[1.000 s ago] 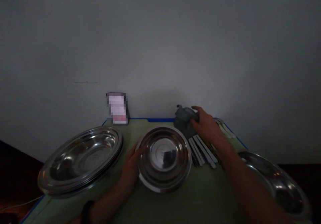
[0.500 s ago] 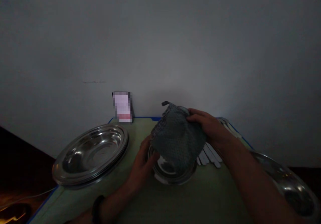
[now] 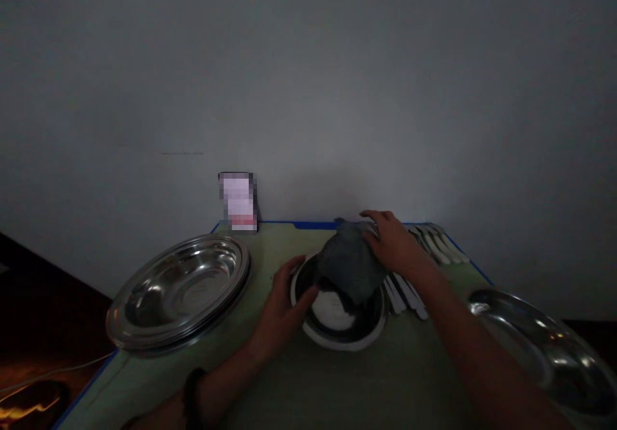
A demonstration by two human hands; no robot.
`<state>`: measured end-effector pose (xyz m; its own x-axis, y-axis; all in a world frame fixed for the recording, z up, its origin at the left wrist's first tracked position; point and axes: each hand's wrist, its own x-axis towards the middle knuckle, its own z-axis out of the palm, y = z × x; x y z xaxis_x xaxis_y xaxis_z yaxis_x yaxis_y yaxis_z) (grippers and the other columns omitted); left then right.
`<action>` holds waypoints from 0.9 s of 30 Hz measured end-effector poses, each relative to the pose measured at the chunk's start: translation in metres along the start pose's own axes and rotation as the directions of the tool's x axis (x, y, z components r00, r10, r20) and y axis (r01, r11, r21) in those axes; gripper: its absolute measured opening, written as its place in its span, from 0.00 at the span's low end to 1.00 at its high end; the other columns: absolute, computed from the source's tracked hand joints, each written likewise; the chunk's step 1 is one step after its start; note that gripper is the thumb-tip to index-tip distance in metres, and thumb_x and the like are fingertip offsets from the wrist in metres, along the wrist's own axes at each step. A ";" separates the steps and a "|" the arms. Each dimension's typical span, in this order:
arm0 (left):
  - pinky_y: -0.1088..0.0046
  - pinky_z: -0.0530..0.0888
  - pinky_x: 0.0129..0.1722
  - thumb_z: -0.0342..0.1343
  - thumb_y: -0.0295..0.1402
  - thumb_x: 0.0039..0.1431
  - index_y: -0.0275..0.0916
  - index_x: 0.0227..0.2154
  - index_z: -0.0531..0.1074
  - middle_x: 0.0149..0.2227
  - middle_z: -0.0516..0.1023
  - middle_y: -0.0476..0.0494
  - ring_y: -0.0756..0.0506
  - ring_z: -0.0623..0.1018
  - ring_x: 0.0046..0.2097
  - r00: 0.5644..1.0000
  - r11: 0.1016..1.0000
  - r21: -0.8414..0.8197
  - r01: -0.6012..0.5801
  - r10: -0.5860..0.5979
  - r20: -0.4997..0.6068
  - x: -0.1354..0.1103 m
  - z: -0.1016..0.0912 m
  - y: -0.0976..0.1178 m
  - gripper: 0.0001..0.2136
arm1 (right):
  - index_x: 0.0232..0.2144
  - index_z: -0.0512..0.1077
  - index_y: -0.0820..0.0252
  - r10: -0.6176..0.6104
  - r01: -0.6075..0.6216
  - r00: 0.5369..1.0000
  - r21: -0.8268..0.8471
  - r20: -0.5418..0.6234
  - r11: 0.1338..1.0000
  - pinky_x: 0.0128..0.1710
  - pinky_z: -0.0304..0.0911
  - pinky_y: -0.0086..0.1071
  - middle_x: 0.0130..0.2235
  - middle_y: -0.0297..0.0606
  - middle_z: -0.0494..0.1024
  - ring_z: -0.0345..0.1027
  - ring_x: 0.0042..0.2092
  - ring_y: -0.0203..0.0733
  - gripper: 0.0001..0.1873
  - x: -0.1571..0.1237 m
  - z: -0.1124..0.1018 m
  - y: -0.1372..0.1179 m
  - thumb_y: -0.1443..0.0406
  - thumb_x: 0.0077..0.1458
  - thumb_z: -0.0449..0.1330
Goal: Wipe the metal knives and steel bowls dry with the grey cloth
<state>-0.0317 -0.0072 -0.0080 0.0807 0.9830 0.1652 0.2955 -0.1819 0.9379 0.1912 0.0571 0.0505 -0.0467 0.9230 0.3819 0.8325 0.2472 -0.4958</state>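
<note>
A round metal bowl (image 3: 344, 339) stands on the green tabletop in front of me. My left hand (image 3: 282, 308) grips its left rim, thumb over the inner side and fingers outside. A grey-green cloth (image 3: 354, 266) with a dark mesh side hangs over the back right of the bowl and partly into it. My right hand (image 3: 393, 243) holds the cloth's upper right part between thumb and fingers; the index finger sticks out above it. Some fingertips are hidden behind the cloth.
Stacked metal plates (image 3: 180, 301) stand at the left. A phone (image 3: 240, 202) leans on the wall. White-handled cutlery (image 3: 438, 245) lies at the back right, and more handles (image 3: 402, 295) lie beside the bowl. Another shiny metal dish (image 3: 554, 353) is at the right, partly behind my forearm.
The cloth has dropped lower and moved slightly right, uncovering more of the bowl. My right hand came down with it, its fingers looser. My left hand stays at the rim.
</note>
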 end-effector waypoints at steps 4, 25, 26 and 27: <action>0.58 0.62 0.57 0.53 0.37 0.53 0.36 0.57 0.55 0.57 0.65 0.34 0.39 0.66 0.58 0.997 0.999 -0.002 0.049 -0.049 0.051 0.001 0.000 -0.002 0.28 | 0.49 0.68 0.65 -0.073 0.105 0.980 -0.168 0.183 0.980 0.54 0.54 0.46 0.52 0.54 0.68 0.60 0.55 0.55 0.22 -0.006 0.015 0.001 0.58 0.58 0.50; 0.60 0.66 0.55 0.52 0.38 0.57 0.37 0.52 0.65 0.54 0.72 0.38 0.39 0.70 0.55 0.997 0.990 -0.136 0.039 -0.048 -0.063 0.001 0.002 0.007 0.20 | 0.35 0.76 0.57 -0.210 0.204 0.975 0.080 0.078 0.976 0.37 0.60 0.33 0.34 0.38 0.80 0.72 0.36 0.44 0.09 -0.011 0.009 -0.036 0.67 0.49 0.59; 0.59 0.67 0.54 0.51 0.38 0.57 0.36 0.48 0.68 0.51 0.75 0.38 0.38 0.72 0.54 0.995 0.984 -0.159 0.075 -0.084 -0.051 0.003 0.001 0.007 0.18 | 0.36 0.76 0.57 -0.208 0.204 0.977 0.089 0.038 0.975 0.37 0.61 0.34 0.34 0.38 0.80 0.72 0.37 0.44 0.10 -0.012 0.011 -0.037 0.67 0.49 0.59; 0.59 0.67 0.54 0.51 0.39 0.57 0.35 0.46 0.70 0.49 0.76 0.38 0.38 0.73 0.53 0.994 0.981 -0.172 0.085 -0.095 -0.052 0.004 0.000 0.006 0.18 | 0.37 0.75 0.56 -0.199 0.199 0.980 0.102 -0.003 0.975 0.37 0.61 0.34 0.34 0.38 0.80 0.72 0.37 0.45 0.11 -0.013 0.014 -0.039 0.68 0.49 0.59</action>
<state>-0.0292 -0.0043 -0.0016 0.0023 0.9958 0.0911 0.1330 -0.0906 0.9870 0.1521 0.0397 0.0538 -0.2102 0.8544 0.4751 0.7461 0.4542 -0.4868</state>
